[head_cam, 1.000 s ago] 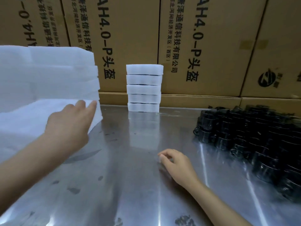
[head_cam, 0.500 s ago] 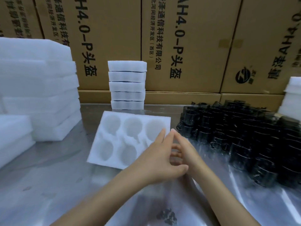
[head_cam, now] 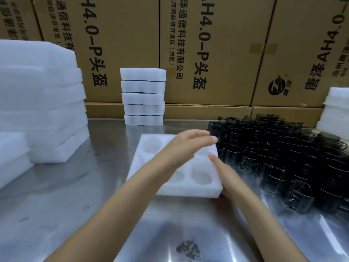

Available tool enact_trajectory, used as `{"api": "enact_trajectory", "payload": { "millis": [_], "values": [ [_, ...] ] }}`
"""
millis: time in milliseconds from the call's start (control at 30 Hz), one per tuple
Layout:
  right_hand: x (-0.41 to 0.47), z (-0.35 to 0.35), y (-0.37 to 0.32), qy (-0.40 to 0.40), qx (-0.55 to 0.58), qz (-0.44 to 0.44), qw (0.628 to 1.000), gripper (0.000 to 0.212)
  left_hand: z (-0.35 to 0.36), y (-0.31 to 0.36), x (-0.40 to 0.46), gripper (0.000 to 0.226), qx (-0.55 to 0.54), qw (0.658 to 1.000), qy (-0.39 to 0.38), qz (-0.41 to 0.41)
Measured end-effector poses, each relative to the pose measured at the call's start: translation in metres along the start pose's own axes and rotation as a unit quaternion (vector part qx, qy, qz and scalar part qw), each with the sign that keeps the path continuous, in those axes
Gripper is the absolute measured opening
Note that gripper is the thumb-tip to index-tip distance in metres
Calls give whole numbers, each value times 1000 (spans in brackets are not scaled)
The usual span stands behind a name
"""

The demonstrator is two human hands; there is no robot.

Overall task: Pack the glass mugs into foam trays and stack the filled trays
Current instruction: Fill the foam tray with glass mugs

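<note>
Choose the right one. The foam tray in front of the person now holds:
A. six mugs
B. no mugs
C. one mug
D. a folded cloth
B: every round pocket visible in the foam tray is bare white foam, and the dark glass mugs all stand beside it on the table.

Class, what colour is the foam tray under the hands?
White foam tray, clearest in the head view.

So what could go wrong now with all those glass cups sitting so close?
The outstretched left hand reaches across the empty white foam tray toward the packed dark glass mugs; it might knock one over. The right hand rests against the tray's edge beside the mugs, so a nudge could push the tray into them.
</note>
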State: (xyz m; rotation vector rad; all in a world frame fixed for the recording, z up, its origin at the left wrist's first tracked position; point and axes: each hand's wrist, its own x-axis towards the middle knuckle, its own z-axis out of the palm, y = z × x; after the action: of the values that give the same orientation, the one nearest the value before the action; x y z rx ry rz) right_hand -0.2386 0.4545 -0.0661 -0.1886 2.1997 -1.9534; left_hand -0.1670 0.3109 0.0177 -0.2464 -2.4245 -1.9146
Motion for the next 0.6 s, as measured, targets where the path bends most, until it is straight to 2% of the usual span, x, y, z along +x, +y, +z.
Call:
{"api": "enact_trajectory", "payload": {
  "millis": [100, 200, 233, 333, 433, 533, 600],
  "values": [
    [-2, -19, 7, 18, -39, 102, 994, 47, -27, -24, -2, 24, 124, 987, 93, 35],
    [2, -28, 9, 31, -34, 119, 992, 50, -56, -65, -3, 39, 199, 963, 184, 5],
    [3, -27, 8, 51, -44, 102, 992, 48, -65, -77, -4, 44, 177, 963, 204, -18],
    [6, -20, 8, 129, -169, -19, 977, 33, -78, -102, -4, 56, 5, 962, 254, -97],
    [4, -15, -1, 228, -215, -145, 938, 13, -77, -115, 1, 59, -62, 961, 250, -100],
    [20, -24, -20, 278, -264, -230, 895, 19, -69, -115, 7, 41, -108, 966, 218, -93],
    [40, -36, -36, 310, -328, -226, 863, 26, -66, -115, 8, 38, -127, 965, 210, -89]
  ]
}}
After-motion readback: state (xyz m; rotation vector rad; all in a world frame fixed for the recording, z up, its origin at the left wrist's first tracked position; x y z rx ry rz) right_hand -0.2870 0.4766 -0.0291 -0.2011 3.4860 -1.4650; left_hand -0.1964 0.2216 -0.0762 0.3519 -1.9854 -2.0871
